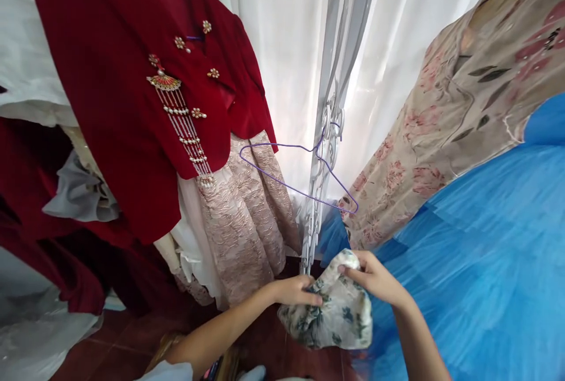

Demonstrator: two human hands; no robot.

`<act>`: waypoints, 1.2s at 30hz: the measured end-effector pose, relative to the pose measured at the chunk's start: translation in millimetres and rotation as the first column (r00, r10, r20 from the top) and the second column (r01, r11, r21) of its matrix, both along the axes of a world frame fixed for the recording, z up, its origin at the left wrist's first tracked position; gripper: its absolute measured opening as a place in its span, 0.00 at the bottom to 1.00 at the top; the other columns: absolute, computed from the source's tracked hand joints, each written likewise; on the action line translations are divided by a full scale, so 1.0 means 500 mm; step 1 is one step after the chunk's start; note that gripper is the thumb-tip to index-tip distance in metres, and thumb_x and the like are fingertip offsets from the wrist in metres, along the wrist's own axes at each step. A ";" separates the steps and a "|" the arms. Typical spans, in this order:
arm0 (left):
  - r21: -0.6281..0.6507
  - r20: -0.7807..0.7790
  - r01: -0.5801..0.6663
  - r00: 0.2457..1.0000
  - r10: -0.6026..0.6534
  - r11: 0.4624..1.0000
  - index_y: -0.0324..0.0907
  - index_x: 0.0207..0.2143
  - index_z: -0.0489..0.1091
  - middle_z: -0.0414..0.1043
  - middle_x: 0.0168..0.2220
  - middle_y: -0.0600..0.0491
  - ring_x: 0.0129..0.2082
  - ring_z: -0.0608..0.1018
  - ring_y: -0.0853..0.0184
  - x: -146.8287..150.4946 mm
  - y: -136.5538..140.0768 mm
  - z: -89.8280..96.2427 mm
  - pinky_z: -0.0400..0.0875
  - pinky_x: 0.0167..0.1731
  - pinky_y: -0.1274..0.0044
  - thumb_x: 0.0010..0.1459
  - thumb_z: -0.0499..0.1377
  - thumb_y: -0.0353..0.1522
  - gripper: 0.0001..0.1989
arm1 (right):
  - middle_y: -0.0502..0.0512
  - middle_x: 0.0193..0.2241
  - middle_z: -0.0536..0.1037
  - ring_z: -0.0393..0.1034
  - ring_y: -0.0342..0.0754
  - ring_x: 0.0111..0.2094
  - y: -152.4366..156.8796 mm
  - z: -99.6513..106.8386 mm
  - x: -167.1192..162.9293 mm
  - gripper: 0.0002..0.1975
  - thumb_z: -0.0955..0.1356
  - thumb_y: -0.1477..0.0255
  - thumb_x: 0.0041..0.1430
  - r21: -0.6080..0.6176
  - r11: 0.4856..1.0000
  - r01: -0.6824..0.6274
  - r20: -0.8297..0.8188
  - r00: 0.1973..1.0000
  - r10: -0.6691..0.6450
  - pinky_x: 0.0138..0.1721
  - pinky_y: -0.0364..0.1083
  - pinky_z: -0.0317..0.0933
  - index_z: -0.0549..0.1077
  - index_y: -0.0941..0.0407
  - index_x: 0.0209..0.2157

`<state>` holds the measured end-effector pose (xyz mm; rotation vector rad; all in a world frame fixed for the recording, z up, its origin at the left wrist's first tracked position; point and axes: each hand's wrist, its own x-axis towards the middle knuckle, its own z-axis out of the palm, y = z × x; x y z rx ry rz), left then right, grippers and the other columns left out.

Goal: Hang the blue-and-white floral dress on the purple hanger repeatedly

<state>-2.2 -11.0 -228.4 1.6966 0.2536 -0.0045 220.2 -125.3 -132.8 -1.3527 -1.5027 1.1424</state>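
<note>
A bunched piece of white fabric with a dark green leafy print [342, 316] hangs between my hands, low in the head view. I cannot make out what kind of garment it is. On its left side, my left hand [298, 292] grips the cloth, thumb on top. My right hand [373, 275] pinches its upper right edge. Above both hands, a bare purple wire hanger [293, 185] hangs from a chain of white rings [329, 116] on a grey metal post [335, 33].
To the left hangs a dark red jacket [119, 75] with beaded brooches, over a pale pink brocade skirt [247, 222]. A beige floral dress [441, 116] and a blue tulle skirt [477, 251] are on the right. White curtains [278, 45] hang behind. The floor [119, 340] is reddish brown.
</note>
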 end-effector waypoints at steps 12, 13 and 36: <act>0.391 0.080 -0.440 0.891 0.446 0.809 0.41 0.26 0.64 0.64 0.27 0.56 0.30 0.66 0.67 -0.072 -0.012 0.161 0.58 0.31 0.77 0.60 0.52 0.35 0.11 | 0.51 0.23 0.75 0.68 0.48 0.28 0.177 0.081 0.256 0.10 0.70 0.63 0.48 0.411 0.816 0.407 0.041 0.886 -0.463 0.29 0.44 0.61 0.73 0.56 0.25; 0.400 0.107 -0.470 0.877 0.469 0.787 0.41 0.26 0.62 0.62 0.26 0.57 0.29 0.65 0.68 -0.068 -0.025 0.177 0.57 0.30 0.77 0.61 0.51 0.35 0.12 | 0.51 0.25 0.75 0.69 0.49 0.30 0.206 0.091 0.248 0.10 0.69 0.63 0.48 0.450 0.800 0.396 0.032 0.888 -0.458 0.31 0.44 0.62 0.74 0.56 0.27; 0.404 0.401 -0.810 0.574 0.714 0.424 0.40 0.15 0.66 0.63 0.16 0.57 0.21 0.64 0.69 -0.221 0.442 0.410 0.53 0.25 0.79 0.40 0.58 0.13 0.15 | 0.44 0.18 0.56 0.51 0.42 0.23 0.274 0.134 0.076 0.17 0.64 0.57 0.57 0.543 0.671 0.505 0.124 0.742 -0.659 0.26 0.43 0.47 0.65 0.54 0.23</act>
